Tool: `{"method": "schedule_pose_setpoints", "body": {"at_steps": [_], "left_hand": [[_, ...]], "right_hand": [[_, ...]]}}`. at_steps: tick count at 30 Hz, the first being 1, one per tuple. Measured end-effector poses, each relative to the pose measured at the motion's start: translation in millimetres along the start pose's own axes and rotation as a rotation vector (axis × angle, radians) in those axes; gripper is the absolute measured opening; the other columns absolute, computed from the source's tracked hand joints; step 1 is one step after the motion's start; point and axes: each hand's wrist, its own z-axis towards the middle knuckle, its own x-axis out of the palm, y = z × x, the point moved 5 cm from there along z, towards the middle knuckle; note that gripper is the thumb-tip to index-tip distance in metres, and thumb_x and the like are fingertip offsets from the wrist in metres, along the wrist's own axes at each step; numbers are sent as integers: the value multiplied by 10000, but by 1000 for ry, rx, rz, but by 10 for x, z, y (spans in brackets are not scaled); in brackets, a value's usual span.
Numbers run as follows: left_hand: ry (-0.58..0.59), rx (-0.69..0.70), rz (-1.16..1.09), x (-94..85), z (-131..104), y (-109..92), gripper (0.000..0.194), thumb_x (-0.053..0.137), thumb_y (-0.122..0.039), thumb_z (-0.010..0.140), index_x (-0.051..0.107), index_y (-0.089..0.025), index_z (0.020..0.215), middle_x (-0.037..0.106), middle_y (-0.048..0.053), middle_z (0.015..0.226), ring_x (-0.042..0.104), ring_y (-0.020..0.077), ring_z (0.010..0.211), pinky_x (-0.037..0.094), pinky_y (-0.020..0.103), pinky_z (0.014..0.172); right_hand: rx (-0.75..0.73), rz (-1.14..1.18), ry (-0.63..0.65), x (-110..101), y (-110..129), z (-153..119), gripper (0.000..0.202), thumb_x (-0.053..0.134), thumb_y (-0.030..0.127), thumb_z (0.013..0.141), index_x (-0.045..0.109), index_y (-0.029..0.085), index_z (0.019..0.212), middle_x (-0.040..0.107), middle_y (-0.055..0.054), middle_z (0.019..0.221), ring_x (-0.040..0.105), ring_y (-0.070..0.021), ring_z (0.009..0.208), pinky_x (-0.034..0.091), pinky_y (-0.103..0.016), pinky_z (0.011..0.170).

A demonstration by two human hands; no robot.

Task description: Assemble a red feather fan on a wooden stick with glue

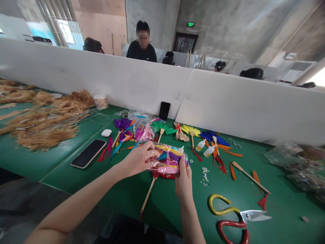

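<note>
A clear plastic bag of coloured feathers is held up between my two hands, over the green table. My left hand has its curled fingers on the bag's left end. At the right end, my right hand grips the bag with the thumb in front. Beneath the bag lies a red feather fan, mostly hidden, and its wooden handle points toward me. Behind stand out a purple fan, a green fan, a yellow fan and a blue fan.
Large scissors lie at the front right. Two small glue bottles, white beads and a wooden stick are on the right. A phone and brown fibres lie left. A person sits behind the white partition.
</note>
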Motion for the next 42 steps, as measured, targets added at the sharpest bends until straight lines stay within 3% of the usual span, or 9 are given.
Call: {"method": "schedule_pose_setpoints", "body": {"at_steps": [6, 13, 18, 22, 26, 30, 34, 38, 42], "left_hand": [[-39, 43, 64, 10, 26, -30, 215, 442, -252, 890, 628, -162, 831, 473, 37, 862, 538, 121, 701, 456, 260, 673], [-179, 24, -176, -17, 13, 11, 173, 462, -242, 879, 589, -165, 789, 507, 36, 839, 536, 123, 709, 458, 251, 664], [-269, -36, -252, -31, 17, 115, 150, 493, -226, 868, 583, -167, 764, 543, 24, 793, 545, 123, 710, 443, 238, 651], [-381, -43, -229, -118, -6, 151, 133, 488, -207, 858, 569, -169, 760, 556, 23, 761, 538, 137, 720, 439, 254, 658], [-489, -71, -252, -207, -43, 169, 153, 467, -227, 870, 543, -173, 749, 520, 12, 729, 505, 123, 672, 416, 217, 582], [-599, -169, -283, -324, -114, 225, 166, 478, -257, 871, 526, -176, 734, 483, 1, 731, 487, 110, 646, 396, 196, 535], [-768, -331, -295, -529, -313, 352, 233, 472, -314, 874, 491, -181, 683, 443, -17, 683, 437, 93, 560, 363, 199, 496], [-951, -485, -392, -629, -606, 526, 266, 470, -370, 872, 466, -196, 671, 363, -53, 547, 344, 85, 454, 297, 204, 435], [-941, -540, -509, -491, -733, 584, 285, 463, -361, 880, 462, -193, 650, 374, -55, 516, 335, 78, 439, 273, 197, 419]], "right_hand": [[48, 56, 62, 74, -46, -37, 561, 548, 528, 767, 519, 190, 1214, 633, -94, 1107, 608, -246, 1017, 530, -317, 732], [87, 116, 49, 58, -102, -10, 606, 600, 514, 737, 489, 185, 1234, 664, -70, 1062, 631, -239, 972, 532, -312, 735], [68, 139, 79, 71, -121, 23, 460, 601, 492, 740, 597, 188, 1085, 680, -57, 1027, 638, -228, 949, 535, -289, 695], [63, 269, 147, 126, -66, 9, 416, 624, 466, 733, 631, 190, 1043, 694, -42, 986, 638, -221, 939, 528, -279, 690], [111, 323, 156, 93, -96, 43, 412, 628, 476, 731, 633, 180, 1017, 707, -26, 902, 661, -178, 754, 510, -234, 538], [133, 373, 167, -6, -202, 131, 334, 661, 453, 706, 630, 225, 948, 675, 51, 650, 578, -88, 465, 445, -170, 405], [194, 411, 189, -20, -324, 232, 300, 652, 452, 718, 630, 193, 868, 653, 28, 599, 592, -91, 482, 472, -166, 426], [203, 348, 182, 214, -364, 391, 313, 595, 483, 758, 601, 183, 847, 669, 5, 684, 622, -96, 544, 501, -166, 465], [194, 248, 215, 772, -356, 650, 385, 535, 544, 778, 569, 189, 924, 672, -8, 728, 661, -119, 635, 533, -192, 546]]}}
